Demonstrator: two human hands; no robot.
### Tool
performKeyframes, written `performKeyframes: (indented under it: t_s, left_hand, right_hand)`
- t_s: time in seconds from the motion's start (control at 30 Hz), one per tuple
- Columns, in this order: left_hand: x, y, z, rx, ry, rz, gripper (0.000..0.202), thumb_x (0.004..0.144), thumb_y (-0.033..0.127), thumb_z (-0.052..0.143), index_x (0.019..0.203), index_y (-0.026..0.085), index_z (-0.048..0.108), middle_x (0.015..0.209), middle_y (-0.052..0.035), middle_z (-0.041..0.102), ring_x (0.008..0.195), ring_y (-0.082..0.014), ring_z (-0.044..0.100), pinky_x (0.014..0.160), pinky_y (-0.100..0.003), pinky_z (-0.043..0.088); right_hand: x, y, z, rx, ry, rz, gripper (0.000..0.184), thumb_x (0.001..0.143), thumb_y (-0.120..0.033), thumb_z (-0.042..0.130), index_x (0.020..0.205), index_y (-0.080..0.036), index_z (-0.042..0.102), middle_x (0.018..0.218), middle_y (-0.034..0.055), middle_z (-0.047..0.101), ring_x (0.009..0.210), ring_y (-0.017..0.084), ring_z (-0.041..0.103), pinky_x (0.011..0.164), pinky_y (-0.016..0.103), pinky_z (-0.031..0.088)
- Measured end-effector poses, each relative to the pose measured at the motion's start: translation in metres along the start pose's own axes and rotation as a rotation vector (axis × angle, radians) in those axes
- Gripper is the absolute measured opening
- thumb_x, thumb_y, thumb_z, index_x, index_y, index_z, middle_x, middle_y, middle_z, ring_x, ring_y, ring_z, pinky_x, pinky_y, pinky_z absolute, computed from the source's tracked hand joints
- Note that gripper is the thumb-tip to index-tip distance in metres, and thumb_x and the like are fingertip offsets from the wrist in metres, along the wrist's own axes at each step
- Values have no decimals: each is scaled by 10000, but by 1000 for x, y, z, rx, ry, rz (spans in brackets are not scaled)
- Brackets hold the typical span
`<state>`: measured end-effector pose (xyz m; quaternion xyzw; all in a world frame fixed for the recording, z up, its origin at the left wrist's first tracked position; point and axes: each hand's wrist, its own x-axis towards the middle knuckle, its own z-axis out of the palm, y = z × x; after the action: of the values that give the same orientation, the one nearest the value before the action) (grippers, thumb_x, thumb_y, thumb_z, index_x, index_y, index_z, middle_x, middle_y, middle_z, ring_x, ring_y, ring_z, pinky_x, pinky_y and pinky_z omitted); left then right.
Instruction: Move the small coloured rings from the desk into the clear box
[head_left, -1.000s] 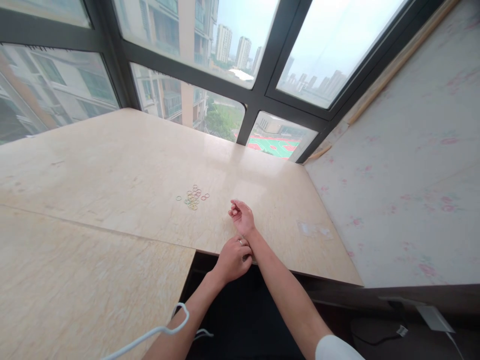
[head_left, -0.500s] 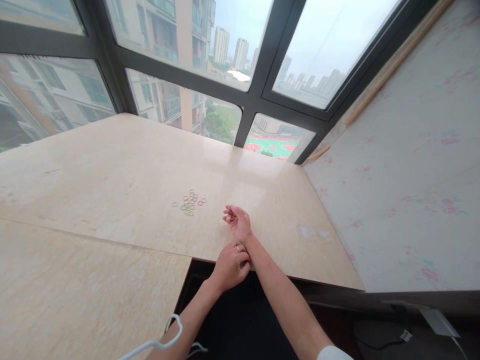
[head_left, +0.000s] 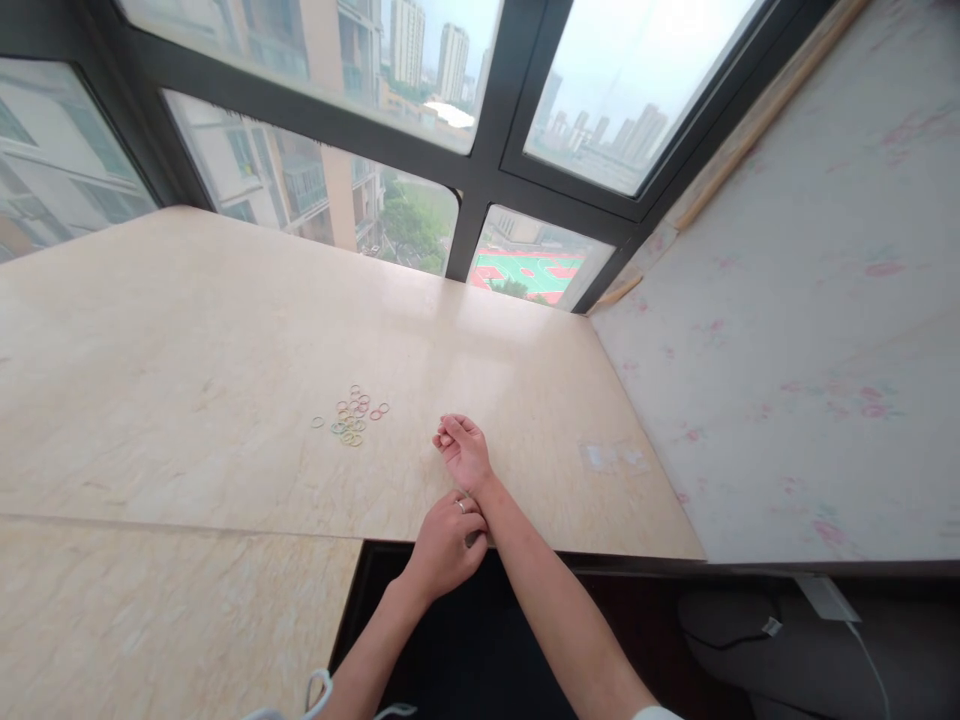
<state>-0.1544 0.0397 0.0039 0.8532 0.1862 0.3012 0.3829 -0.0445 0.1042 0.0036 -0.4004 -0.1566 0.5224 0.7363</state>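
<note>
Rings [head_left: 351, 421] lie on the counter [head_left: 217, 340], left of curled right hand [head_left: 463, 455]; probably light, soft, best pinched by the rim. Left hand [head_left: 448, 545] touches right wrist [head_left: 483, 488]; whether either grips, I cannot tell.

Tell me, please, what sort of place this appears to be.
Probably a room in a home, several floors up: a marble-patterned counter runs up to dark-framed windows that look out on tower blocks, with floral wallpaper to the right.
</note>
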Motion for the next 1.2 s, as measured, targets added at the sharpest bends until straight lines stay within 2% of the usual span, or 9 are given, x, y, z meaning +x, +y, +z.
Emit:
performKeyframes:
  t_s: [0.2, 0.4, 0.57, 0.67, 0.73, 0.83, 0.93, 1.07, 1.2]
  left_hand:
    - [0, 0, -2, 8, -29, -2, 216, 715, 20, 527, 657, 179, 660, 721, -33, 643, 736, -182, 528, 664, -309, 429]
    - [-3, -1, 1, 51, -18, 20, 189, 759, 54, 540, 702, 184, 665, 750, -35, 655, 748, -186, 534, 686, -316, 452]
    - [-3, 0, 3, 110, -5, 30, 202, 839, 98, 501, 804, 187, 679, 825, -51, 671, 795, -184, 566, 734, -323, 478]
    - [-3, 1, 3, 150, -2, 28, 191, 869, 126, 493, 848, 194, 670, 862, -50, 667, 818, -181, 581, 756, -319, 485]
    - [-4, 0, 4, 182, -5, 19, 174, 877, 141, 496, 863, 201, 659, 883, -45, 663, 829, -179, 586, 767, -316, 482]
    - [-4, -1, 6, 223, -5, -9, 156, 887, 179, 500, 866, 214, 651, 901, -38, 661, 858, -185, 590, 778, -315, 477]
    - [1, 2, 12, 271, 28, -84, 153, 883, 239, 508, 840, 221, 654, 903, -31, 662, 868, -196, 591, 779, -322, 469]
    - [18, 15, 29, 420, 47, -280, 177, 867, 289, 507, 810, 221, 659, 817, -20, 664, 760, -199, 586, 708, -325, 436]
    - [33, 23, 52, 544, 104, -359, 170, 858, 291, 517, 818, 226, 669, 720, 0, 662, 680, -193, 588, 686, -329, 391]
  right_hand:
    - [0, -1, -1, -11, 2, 42, 157, 685, -289, 767, 762, -178, 688, 672, -13, 641, 495, 68, 481, 656, 263, 514]
    - [-6, -3, -2, -16, -15, 35, 157, 669, -286, 762, 681, -196, 633, 606, -45, 574, 486, 70, 440, 639, 257, 494]
    - [-22, -15, -17, 21, -30, 40, 129, 678, -272, 750, 725, -191, 661, 543, -71, 498, 461, 68, 376, 567, 239, 456]
    - [-37, -34, -39, 25, -37, 14, 140, 684, -270, 757, 676, -195, 639, 523, -73, 477, 461, 69, 356, 543, 234, 432]
    - [-47, -54, -59, -13, -20, -15, 130, 699, -283, 749, 709, -193, 657, 515, -73, 468, 456, 69, 347, 534, 235, 423]
    - [-61, -92, -96, -100, 46, -96, 144, 719, -313, 739, 769, -189, 686, 492, -79, 430, 452, 74, 346, 524, 239, 418]
    - [-74, -136, -138, -188, 139, -226, 163, 701, -321, 760, 694, -199, 652, 470, -86, 402, 445, 73, 341, 512, 236, 411]
    - [-88, -187, -188, -445, 288, -300, 218, 705, -376, 745, 749, -177, 668, 464, -79, 426, 423, 71, 364, 444, 215, 358]
    - [-89, -214, -214, -758, 343, -305, 292, 714, -441, 712, 752, -156, 661, 474, -53, 478, 418, 80, 398, 376, 197, 279]
